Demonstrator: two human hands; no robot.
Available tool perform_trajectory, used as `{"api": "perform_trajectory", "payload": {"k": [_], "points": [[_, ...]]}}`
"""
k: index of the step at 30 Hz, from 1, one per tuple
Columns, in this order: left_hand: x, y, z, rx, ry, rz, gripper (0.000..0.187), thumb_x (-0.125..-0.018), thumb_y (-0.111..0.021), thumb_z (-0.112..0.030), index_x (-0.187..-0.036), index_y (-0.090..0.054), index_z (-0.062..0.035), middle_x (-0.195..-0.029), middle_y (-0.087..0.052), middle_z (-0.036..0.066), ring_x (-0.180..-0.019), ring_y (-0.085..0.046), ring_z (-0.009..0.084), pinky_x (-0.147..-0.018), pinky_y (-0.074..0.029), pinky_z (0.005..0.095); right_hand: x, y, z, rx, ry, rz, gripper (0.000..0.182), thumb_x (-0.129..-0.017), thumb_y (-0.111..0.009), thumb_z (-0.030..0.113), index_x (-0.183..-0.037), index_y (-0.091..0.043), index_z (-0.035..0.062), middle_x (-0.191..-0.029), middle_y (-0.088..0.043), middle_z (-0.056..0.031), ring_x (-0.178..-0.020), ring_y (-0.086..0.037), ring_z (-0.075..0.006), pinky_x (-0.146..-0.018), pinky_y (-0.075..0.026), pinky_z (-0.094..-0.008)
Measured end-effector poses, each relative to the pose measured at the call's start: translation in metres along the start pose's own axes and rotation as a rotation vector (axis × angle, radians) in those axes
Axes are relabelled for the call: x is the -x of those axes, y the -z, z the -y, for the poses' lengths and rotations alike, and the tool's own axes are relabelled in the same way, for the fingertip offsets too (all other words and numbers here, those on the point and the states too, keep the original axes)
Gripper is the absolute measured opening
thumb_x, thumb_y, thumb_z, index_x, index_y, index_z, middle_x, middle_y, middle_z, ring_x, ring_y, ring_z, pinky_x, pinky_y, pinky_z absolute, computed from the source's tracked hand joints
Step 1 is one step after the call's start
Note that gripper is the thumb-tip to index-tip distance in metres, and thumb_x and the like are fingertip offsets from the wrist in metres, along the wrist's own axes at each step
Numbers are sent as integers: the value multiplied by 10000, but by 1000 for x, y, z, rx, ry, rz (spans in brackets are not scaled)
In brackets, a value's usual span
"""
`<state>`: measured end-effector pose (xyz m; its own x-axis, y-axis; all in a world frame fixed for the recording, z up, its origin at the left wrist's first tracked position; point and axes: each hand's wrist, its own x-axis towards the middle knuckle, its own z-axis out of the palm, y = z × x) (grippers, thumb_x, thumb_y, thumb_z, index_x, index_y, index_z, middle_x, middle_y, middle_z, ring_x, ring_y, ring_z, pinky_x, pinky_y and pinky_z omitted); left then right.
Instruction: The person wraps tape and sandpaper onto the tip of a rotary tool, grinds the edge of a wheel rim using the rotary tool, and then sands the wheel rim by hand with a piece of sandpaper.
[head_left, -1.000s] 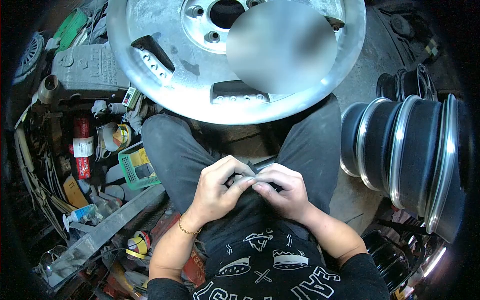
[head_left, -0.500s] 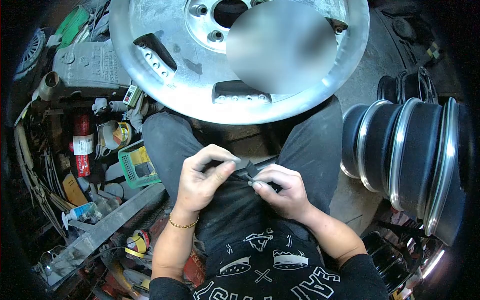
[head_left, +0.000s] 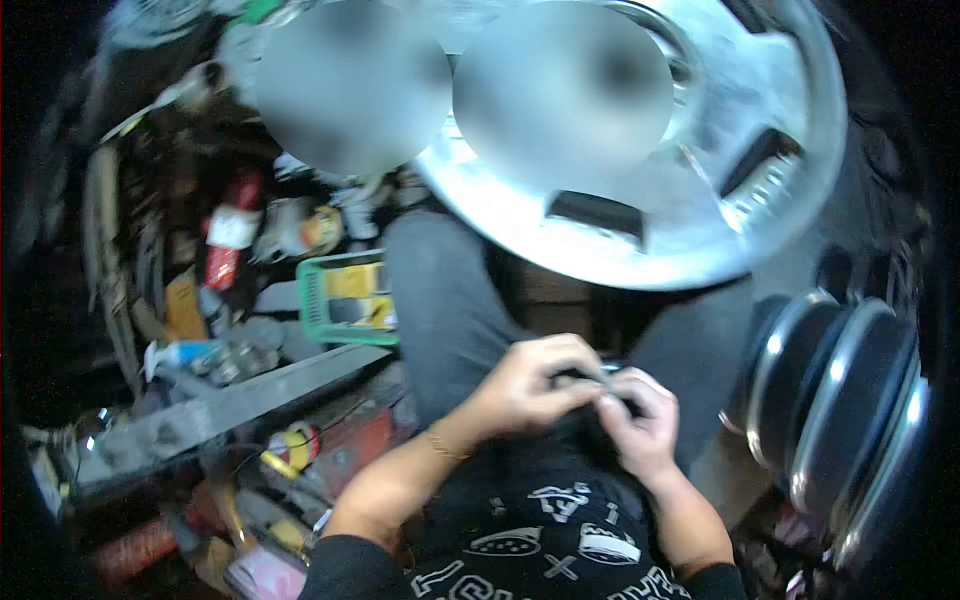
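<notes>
Over my lap, my left hand [head_left: 535, 385] and my right hand [head_left: 645, 415] meet, thumbs and fingertips pinched close together. Between them is a small dark piece, mostly covered by the fingers and blurred; its kind cannot be made out. The fingers of both hands are bent and closed. Above my knees stands a large silver wheel rim [head_left: 690, 235] with oval slots, apart from both hands. Two round blurred patches hide part of it.
A green plastic basket [head_left: 310, 300] holding yellow packets is left of my knee. A grey metal bar [head_left: 240, 405] runs below it, among loose clutter. A red bottle-like object [head_left: 222, 262] lies farther left. Several dark rims with shiny lips [head_left: 845, 400] stand at the right.
The view has swung left, so the surroundings appear farther right. My hands have drawn together, and the dark piece that showed between them is now mostly covered.
</notes>
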<state>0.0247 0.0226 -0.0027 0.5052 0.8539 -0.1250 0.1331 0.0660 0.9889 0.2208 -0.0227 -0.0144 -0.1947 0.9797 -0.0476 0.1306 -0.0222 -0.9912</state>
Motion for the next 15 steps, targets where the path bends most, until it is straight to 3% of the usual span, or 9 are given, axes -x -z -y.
{"api": "perform_trajectory", "payload": {"k": [10, 13, 15], "points": [[18, -20, 3, 114, -78, -216, 109, -845, -713, -60, -928, -697, 9, -877, -663, 112, -783, -629, 221, -696, -492, 325, 11, -3, 10, -87, -246, -5, 110, -884, -637, 72, -857, -631, -35, -852, -620, -98, -771, -581, -165, -726, -457, -277], [40, -19, -15, 44, 83, -403, 232, -842, -739, -70, -1055, -681, 3, -867, -651, 86, -773, -610, 127, -676, -479, 259, 9, -3, 5, -16, -156, 14, 121, -899, -629, 78, -846, -614, -30, -823, -584, -88, -737, -554, -152, -685, -444, -275], [76, -10, -11, -128, 187, -588, 256, -862, -713, -41, -1113, -668, -12, -898, -647, 82, -763, -607, 104, -669, -483, 239, 9, -5, 12, -87, -270, 0, 144, -902, -633, 85, -820, -592, -26, -820, -576, -81, -731, -529, -153, -689, -433, -281]]}}
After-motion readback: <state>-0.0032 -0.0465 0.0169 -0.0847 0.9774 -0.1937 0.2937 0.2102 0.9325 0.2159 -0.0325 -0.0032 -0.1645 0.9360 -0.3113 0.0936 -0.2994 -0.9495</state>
